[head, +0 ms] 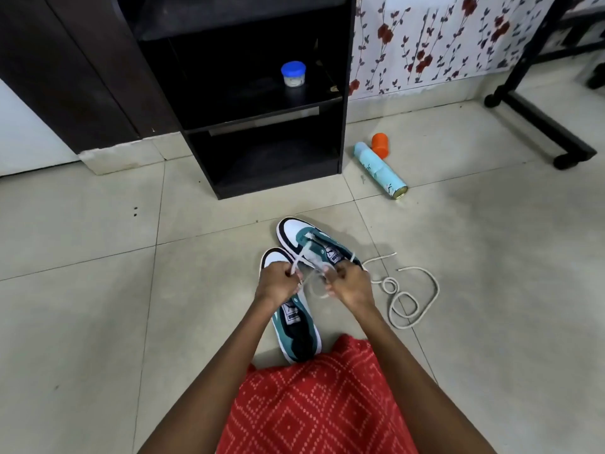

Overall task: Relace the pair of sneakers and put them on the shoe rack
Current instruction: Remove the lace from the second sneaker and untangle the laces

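- Shelving comes first: a black wooden shoe rack (275,93) is standing against the wall, and its middle shelf is holding a small clear tub with a blue lid (293,74), whose contents are too blurred to tell
- Its bottom compartment is showing nothing inside
- Both hands are gripping a white flat shoelace (316,283): the left hand (281,283) is pinching one end in a closed fist, and the right hand (347,283) is pinching the other end with curled fingers
- That lace is running up into the eyelets of a teal, white and black sneaker (307,240) lying farther from the person, toe towards the rack
- A second matching teal sneaker (296,329) is lying just beside it, nearer the red patterned garment (314,407), partly under the left hand
- A loose white cord lace (409,299) is coiling on the floor to the right of the shoes
- A pale blue spray can (379,170) is lying on its side near the rack, its orange cap (380,145) just beside it
- Pale grey floor tiles (98,257) are spreading all round, with floral red-and-white wallpaper (425,37) behind
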